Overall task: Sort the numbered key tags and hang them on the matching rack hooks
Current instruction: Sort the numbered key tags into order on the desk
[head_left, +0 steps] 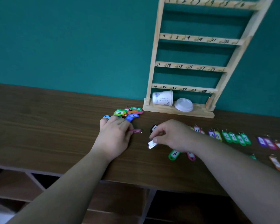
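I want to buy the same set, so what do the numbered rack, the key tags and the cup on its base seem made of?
The rack looks like pale unfinished wood: matte, with faint grain and hand-inked numbers. The key tags look like glossy coloured plastic with white paper labels and thin metal rings. The cup is probably paper: matte white, printed.

A flat teal wall [71, 46] is showing behind a pale natural-wood rack [154, 62] whose rails are carrying black handwritten numbers. The dark brown tabletop [39, 118] is displaying streaked wood grain. A white paper cup [162, 98] is bearing faint blue print beside a plain white round lid [184, 105]. The heaped plastic tags [128, 113] are mixing green, yellow-green, orange, pink and blue. The laid-out row of tags [229, 137] is running pink, purple, yellow, green, purple, red. Lying singly are a pink tag [136, 131], a black tag [153, 128], a white tag [152, 144] and a green tag [174, 154] marked 3 in black.
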